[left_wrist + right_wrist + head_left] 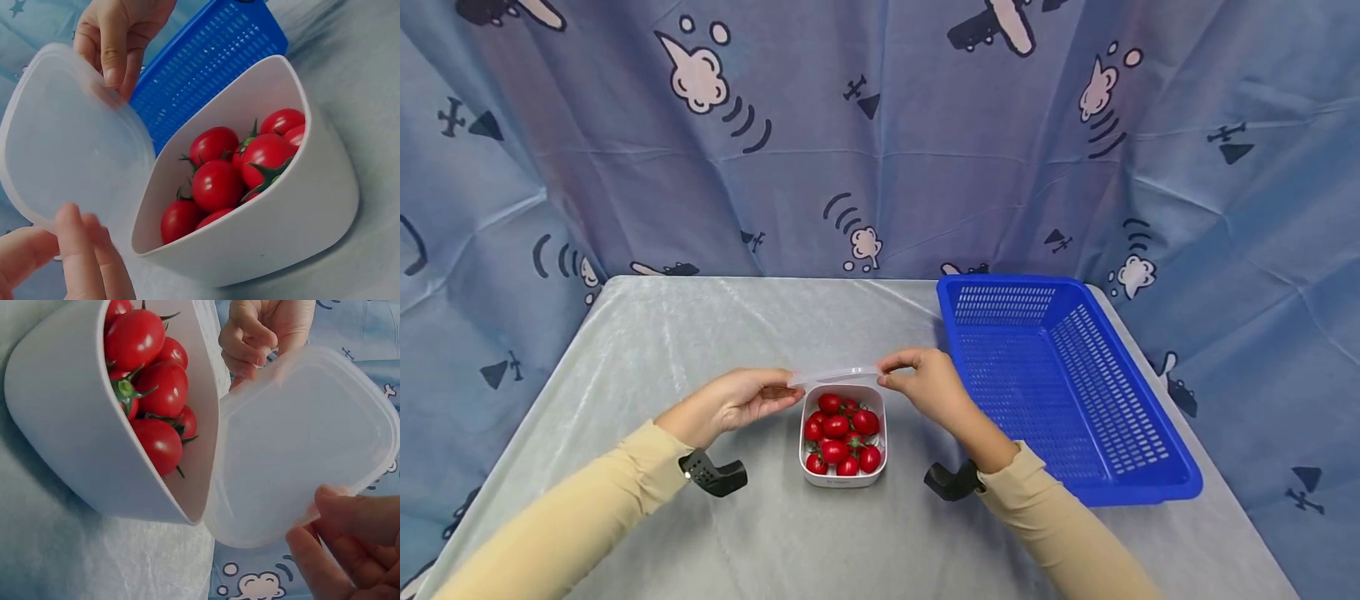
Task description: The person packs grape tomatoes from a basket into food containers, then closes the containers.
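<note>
A translucent plastic lid (838, 376) is tilted up at the far edge of a white square container (844, 481). Red cherry tomatoes (836, 427), some with green stems, lie inside the container. My left hand (748, 397) pinches the lid's left edge between thumb and fingers. On the opposite side, my right hand (931, 385) pinches the right edge. In the right wrist view the lid (300, 444) stands steeply beside the container's rim, and the tomatoes (161, 387) are uncovered.
A blue plastic basket (1037, 358) with slotted walls stands on the right of the table, close to my right forearm. A pale cloth covers the table (700, 325). Behind it hangs a blue patterned curtain (805, 142).
</note>
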Demonstrator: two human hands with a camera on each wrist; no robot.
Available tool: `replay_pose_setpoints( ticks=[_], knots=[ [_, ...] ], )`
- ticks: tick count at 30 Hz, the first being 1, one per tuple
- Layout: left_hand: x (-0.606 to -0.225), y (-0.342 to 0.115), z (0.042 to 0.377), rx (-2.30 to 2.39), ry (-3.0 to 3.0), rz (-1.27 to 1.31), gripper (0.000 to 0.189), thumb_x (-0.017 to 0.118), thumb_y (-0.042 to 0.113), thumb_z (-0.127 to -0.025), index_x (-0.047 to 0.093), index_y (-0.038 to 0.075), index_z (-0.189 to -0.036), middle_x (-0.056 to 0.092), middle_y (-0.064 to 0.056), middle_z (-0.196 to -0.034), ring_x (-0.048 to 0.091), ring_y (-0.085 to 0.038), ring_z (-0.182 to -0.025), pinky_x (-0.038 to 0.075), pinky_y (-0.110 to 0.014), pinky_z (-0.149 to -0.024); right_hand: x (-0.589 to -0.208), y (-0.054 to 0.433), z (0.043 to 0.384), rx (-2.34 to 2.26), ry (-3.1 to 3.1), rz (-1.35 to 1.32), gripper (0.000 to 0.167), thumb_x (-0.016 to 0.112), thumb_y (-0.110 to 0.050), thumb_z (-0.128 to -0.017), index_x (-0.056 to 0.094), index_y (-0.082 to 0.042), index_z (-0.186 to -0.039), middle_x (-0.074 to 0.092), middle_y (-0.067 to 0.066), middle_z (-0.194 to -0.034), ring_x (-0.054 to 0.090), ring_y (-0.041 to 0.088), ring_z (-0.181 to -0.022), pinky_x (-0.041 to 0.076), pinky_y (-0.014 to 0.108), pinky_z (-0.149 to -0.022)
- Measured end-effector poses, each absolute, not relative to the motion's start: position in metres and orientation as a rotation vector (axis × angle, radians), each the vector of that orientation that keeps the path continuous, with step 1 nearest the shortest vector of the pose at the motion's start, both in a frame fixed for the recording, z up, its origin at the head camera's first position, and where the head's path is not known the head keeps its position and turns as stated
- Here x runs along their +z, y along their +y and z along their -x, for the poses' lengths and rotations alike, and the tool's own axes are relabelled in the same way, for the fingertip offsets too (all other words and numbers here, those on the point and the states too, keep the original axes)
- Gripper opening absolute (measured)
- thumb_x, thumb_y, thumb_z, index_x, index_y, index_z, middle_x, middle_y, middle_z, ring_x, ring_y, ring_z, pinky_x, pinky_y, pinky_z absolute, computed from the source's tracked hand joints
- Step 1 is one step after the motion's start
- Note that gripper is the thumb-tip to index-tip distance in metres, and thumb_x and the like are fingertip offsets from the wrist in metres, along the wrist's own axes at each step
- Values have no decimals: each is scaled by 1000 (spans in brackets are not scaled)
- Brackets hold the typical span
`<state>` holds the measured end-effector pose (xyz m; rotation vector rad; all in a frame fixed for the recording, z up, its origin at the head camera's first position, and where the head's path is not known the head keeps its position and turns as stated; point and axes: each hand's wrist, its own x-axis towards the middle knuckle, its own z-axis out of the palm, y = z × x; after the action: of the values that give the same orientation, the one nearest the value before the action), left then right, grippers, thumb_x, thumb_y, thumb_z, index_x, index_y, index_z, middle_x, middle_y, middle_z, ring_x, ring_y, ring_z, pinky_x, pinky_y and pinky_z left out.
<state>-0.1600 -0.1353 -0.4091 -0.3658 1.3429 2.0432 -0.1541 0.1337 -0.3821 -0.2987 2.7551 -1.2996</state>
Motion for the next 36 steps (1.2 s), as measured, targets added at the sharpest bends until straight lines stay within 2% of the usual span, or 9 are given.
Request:
replay_pose_setpoints(
  ticks=[4, 8, 11, 15, 21, 30, 36],
  knots=[
    [-410, -131, 152, 2003, 1458, 379, 9, 56, -4, -96, 64, -5, -98, 71, -4, -78, 69, -7, -73, 58, -16, -70, -380, 138, 145, -1278, 2744, 321, 14, 79, -5, -83, 79, -3, -97, 75, 12, -106, 70, 27, -104, 60, 37, -85],
    [-411, -128, 141, 1960, 1640, 325, 29, 62, 0, -94, 60, -16, -118, 71, 1, -78, 68, -4, -73, 57, -15, -69, -377, 140, 133, -1268, 2724, 208, 19, 81, -7, -81, 78, -2, -99, 76, 12, -100, 71, 25, -97, 60, 35, -81],
    [-413, -128, 132, 1941, 1757, 289, 40, 64, 3, -93, 55, -19, -125, 71, 4, -79, 67, -2, -73, 57, -14, -69, -385, 136, 122, -1367, 2669, 93, 19, 80, -5, -80, 78, 1, -98, 77, 14, -95, 72, 24, -92, 59, 35, -78],
    [-419, -129, 122, 1949, 1837, 307, 39, 65, 4, -92, 57, -19, -123, 71, 6, -81, 66, -2, -74, 57, -14, -68, -412, 127, 107, -1686, 2576, -72, 18, 75, -4, -83, 77, 3, -100, 76, 18, -98, 73, 21, -90, 60, 32, -79],
    [-430, -124, 114, 1935, 1916, 304, 38, 67, 5, -90, 61, -16, -121, 73, 3, -85, 67, -4, -74, 58, -18, -67, -444, 120, 95, -1966, 2498, -315, 20, 75, -9, -85, 78, 1, -102, 76, 16, -102, 69, 9, -91, 55, 17, -75],
    [-441, -112, 102, 1892, 2077, 314, 36, 71, 8, -89, 64, -10, -120, 73, -3, -88, 67, -8, -71, 58, -21, -64, -457, 122, 95, -2026, 2451, -347, 28, 80, -7, -80, 75, 5, -105, 75, 19, -102, 69, 13, -92, 52, 12, -72],
    [-449, -106, 91, 1952, 2089, 337, 37, 70, 4, -88, 64, -11, -121, 73, -5, -87, 67, -8, -73, 58, -20, -64, -461, 125, 94, -2043, 2450, -373, 27, 80, -7, -80, 76, 3, -105, 76, 17, -103, 68, 10, -90, 52, 13, -72]
  ],
)
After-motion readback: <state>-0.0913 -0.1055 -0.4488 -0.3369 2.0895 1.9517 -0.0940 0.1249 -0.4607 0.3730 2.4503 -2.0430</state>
